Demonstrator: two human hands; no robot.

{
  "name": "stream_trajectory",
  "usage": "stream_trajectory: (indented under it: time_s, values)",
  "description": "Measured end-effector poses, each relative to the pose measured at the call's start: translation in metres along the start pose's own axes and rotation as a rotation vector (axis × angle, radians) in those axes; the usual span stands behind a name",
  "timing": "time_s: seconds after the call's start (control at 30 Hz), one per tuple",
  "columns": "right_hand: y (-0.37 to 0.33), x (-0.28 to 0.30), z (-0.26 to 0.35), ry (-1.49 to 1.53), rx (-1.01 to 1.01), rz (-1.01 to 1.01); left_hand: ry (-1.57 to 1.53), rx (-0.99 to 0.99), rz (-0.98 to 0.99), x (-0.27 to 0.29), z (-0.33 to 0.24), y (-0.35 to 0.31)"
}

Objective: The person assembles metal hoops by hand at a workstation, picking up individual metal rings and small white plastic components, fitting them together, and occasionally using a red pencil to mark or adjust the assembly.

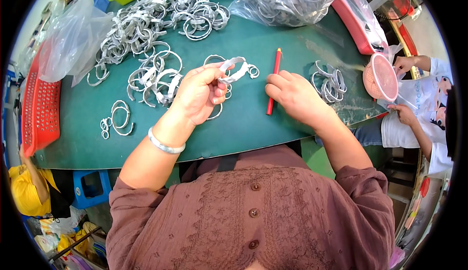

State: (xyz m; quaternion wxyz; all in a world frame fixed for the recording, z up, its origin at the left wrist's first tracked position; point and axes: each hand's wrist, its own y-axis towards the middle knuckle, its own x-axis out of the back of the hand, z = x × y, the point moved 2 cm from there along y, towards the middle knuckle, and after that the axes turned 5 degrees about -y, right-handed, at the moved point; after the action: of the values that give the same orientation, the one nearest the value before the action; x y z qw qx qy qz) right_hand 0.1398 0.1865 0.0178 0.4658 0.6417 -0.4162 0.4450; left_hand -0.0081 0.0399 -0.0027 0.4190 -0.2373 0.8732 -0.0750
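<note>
Between the thumb and fingers of my left hand [197,92] is an open silver-grey bangle [236,78], raised over the green table [239,136]. A small ring-shaped piece [253,71] shows beside the bangle's right edge. My right hand [300,97] is closed around the middle of a slim red pen [277,61], which points away from me with a yellowish far tip. Beneath and behind my left hand lie more thin bangles, partly hidden by it. A small cluster of bangles [331,84] lies just right of my right hand.
A large heap of bangles [141,21] spreads across the far left. A clear bag of bangles [287,1] stands at the back. Red basket [41,109] at left, pink basket [380,77] at right, by another person's hands [403,114]. A loose bangle [127,119] lies front left.
</note>
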Motion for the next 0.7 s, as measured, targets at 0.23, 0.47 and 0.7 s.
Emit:
stream_trajectory:
  time_s: [0.23,0.47,0.7]
  values:
    - [-0.001,0.0,0.0,0.002,-0.003,0.015,-0.009,0.003,0.005,0.001,0.0,0.0]
    - [0.005,0.011,-0.002,0.272,-0.146,-0.193,0.02,0.001,-0.008,-0.001,0.0,-0.001]
    - [0.029,0.023,0.012,0.701,-0.256,-0.404,0.05,0.029,-0.025,-0.005,0.001,-0.002]
